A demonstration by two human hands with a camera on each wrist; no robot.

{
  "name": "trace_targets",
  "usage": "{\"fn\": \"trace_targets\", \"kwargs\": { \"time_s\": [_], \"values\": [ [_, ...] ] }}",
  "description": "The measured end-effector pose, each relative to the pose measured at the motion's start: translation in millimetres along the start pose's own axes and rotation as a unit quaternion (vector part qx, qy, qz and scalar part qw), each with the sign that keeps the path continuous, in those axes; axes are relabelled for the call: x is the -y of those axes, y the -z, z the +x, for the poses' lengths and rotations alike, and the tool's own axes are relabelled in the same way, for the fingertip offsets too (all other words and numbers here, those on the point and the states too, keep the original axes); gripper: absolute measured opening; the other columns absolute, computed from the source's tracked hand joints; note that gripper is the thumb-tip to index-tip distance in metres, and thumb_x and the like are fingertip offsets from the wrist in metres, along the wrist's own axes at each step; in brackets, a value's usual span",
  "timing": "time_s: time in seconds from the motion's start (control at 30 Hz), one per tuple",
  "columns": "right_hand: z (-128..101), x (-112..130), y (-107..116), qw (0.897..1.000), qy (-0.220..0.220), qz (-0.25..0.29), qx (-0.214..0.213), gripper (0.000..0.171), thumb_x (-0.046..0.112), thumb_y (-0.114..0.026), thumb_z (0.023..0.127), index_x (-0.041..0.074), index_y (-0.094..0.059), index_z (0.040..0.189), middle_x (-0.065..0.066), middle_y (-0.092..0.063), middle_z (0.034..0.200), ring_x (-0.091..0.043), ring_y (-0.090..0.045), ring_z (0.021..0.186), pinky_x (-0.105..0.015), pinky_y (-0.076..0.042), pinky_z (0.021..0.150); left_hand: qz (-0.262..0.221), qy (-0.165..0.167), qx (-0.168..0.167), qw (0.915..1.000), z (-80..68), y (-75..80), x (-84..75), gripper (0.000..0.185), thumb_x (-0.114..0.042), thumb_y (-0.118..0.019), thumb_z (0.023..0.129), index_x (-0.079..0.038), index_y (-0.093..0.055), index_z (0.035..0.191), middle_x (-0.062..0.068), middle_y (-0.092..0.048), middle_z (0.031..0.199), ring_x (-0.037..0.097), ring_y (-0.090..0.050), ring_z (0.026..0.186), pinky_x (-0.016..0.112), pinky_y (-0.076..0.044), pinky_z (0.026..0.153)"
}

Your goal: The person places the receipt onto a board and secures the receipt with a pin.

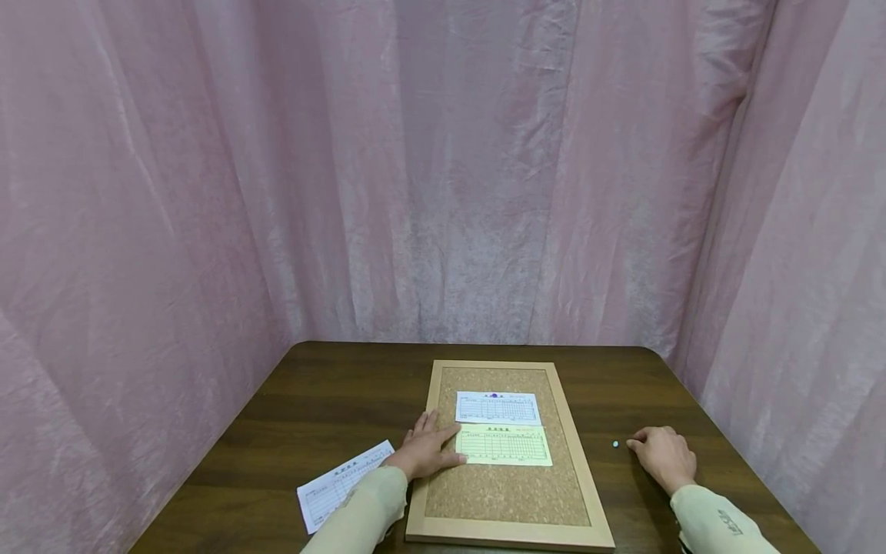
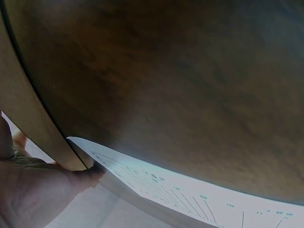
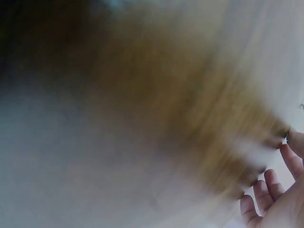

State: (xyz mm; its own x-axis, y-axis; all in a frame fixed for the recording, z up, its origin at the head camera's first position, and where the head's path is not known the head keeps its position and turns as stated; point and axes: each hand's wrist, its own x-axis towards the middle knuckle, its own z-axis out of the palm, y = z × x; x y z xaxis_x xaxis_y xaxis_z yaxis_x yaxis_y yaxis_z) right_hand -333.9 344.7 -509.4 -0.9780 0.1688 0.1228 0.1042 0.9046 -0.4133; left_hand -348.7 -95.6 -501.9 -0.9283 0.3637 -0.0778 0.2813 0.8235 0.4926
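Observation:
My left hand (image 1: 432,452) lies over the left frame of a cork board (image 1: 508,492), fingers spread, with fingertips at the left edge of a pale green printed slip (image 1: 505,446). Just above that slip, a white printed slip (image 1: 498,409) bears a purple pushpin (image 1: 494,395) at its top. On the table to the board's right, my right hand (image 1: 664,459) has its fingertips down at the surface, fingers loosely bent. A small light-blue pin-like piece (image 1: 615,444) sits just left of those fingertips, apart from them.
Another white printed slip (image 1: 339,485) lies slanted on the dark wooden table (image 1: 332,392), left of the board and partly behind my left sleeve. Its edge shows large in the left wrist view. Pink curtains (image 1: 477,192) hang around the table's back and sides.

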Motion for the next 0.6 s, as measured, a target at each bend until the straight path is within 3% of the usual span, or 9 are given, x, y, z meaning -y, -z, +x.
{"fn": "trace_targets", "kwargs": {
  "time_s": [0.6],
  "values": [
    [3.9, -6.9, -0.9, 1.0, 0.02, 0.004, -0.006, 0.025, 0.029, -0.07, 0.089, 0.007, -0.077, 0.098, -0.024, -0.068, 0.109, -0.051, -0.061, 0.097, -0.061, -0.049, 0.069, 0.002, 0.005, 0.001, 1.0, -0.3, -0.6, -0.1, 0.071, -0.052, -0.068, 0.09, -0.02, -0.047, 0.15, 0.023, -0.015, 0.162, 0.044, -0.007, 0.148, 0.066, -0.017, 0.112]
  ]
}}
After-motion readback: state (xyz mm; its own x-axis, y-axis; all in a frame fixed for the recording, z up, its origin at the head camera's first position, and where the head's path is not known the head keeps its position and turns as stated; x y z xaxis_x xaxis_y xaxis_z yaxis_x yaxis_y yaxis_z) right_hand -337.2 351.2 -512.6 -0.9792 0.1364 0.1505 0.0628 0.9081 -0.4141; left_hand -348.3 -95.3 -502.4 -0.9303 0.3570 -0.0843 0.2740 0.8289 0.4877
